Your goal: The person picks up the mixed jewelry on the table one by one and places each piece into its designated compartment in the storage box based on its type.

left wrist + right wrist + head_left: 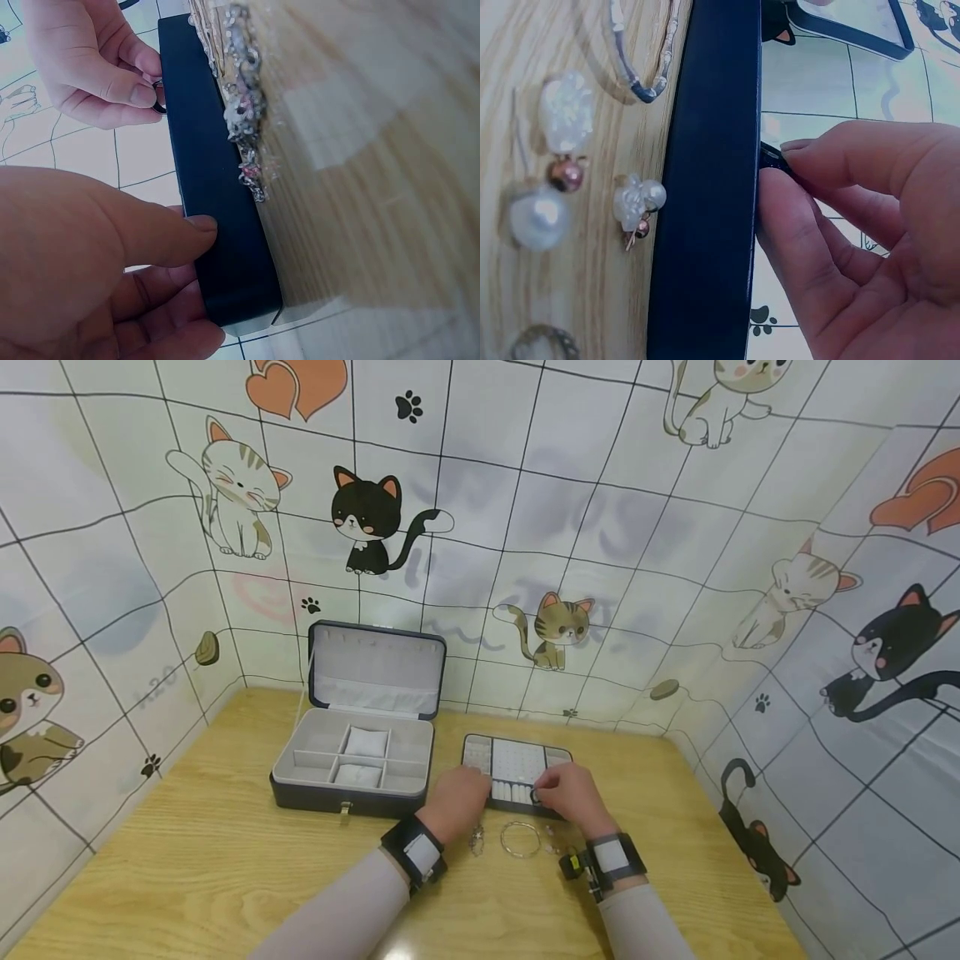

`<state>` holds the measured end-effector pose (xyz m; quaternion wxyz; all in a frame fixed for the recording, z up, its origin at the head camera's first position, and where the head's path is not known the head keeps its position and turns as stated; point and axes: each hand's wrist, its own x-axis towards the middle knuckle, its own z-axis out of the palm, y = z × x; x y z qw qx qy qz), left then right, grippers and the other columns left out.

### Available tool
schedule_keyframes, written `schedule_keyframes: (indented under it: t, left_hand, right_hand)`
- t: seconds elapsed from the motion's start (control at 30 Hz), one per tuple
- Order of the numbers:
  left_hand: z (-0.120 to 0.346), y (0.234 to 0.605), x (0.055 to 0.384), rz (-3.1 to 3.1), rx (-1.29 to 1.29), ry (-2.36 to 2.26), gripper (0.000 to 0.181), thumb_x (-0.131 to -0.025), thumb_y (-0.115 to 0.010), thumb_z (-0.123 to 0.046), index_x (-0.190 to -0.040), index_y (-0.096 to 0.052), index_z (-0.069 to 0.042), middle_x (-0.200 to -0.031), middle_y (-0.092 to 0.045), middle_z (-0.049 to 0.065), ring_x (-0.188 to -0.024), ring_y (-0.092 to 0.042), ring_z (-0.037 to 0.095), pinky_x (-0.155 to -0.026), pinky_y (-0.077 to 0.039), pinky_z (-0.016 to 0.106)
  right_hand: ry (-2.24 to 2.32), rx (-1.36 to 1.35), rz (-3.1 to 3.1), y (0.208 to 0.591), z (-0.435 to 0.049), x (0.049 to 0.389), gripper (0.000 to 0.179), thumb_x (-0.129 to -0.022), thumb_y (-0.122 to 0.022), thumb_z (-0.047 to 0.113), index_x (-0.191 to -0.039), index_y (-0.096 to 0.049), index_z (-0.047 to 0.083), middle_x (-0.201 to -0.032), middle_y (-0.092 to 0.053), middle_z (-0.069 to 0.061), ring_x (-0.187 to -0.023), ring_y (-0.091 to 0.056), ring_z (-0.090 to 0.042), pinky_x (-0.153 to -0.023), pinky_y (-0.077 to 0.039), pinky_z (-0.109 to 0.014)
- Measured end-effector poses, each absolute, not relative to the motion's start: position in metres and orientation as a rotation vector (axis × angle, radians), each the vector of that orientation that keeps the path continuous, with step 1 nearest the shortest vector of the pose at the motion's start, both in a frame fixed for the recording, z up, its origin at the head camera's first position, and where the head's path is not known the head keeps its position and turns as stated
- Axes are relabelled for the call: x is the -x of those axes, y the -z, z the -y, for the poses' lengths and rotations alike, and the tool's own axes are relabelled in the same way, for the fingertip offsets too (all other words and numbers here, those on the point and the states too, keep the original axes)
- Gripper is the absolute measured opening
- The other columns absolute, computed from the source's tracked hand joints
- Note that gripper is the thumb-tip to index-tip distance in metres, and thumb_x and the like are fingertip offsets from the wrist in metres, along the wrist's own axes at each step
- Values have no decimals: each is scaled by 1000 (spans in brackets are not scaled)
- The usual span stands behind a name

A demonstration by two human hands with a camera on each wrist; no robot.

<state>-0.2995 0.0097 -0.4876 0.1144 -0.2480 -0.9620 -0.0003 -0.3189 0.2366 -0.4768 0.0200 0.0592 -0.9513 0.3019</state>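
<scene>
Your left hand (459,803) grips the shallow navy rectangular tray (214,176), your right hand (576,792) pinches a small black ring (534,796), and a thin silvery bangle (646,94) lies unstowed in front.

Wood-grain table (187,827): open jewelry box (307,797), compartment tray (514,805), bangle (502,841), chain bracelet (477,841), pearl earrings (540,217), ring (568,345).

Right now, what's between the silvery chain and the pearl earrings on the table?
The round bangle lies between the chain and the earrings, as the head view shows.
</scene>
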Motion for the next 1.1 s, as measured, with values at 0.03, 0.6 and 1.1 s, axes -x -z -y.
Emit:
schedule_keyframes:
  t: [0.03, 0.6, 1.1]
  left_hand:
    - [-10, 488, 300, 2823, 726, 1, 6, -98, -71, -15, -97, -77, -17, -84, -71, 0, -77, -66, 16, -63, -56, 31]
    - [-8, 486, 299, 2780, 722, -2, 5, -95, -73, -14, -92, -75, -17, -80, -69, 0, -74, -64, 16, -59, -52, 31]
    - [-9, 485, 297, 2800, 721, 14, 5, -95, -73, -15, -92, -75, -17, -80, -69, -1, -74, -63, 15, -57, -52, 31]
  right_hand:
    - [-934, -183, 2953, 477, -236, 319, 3, -86, -81, 10, -86, -79, 8, -86, -77, -1, -75, -68, -13, -71, -60, -33]
    - [-819, -103, 2896, 480, -228, 320, 5, -77, -82, 7, -78, -79, 11, -78, -75, 0, -72, -65, -15, -69, -55, -32]
    - [-764, -91, 2890, 482, -224, 318, 10, -82, -82, 7, -76, -77, 13, -77, -75, 0, -70, -65, -15, -67, -55, -33]
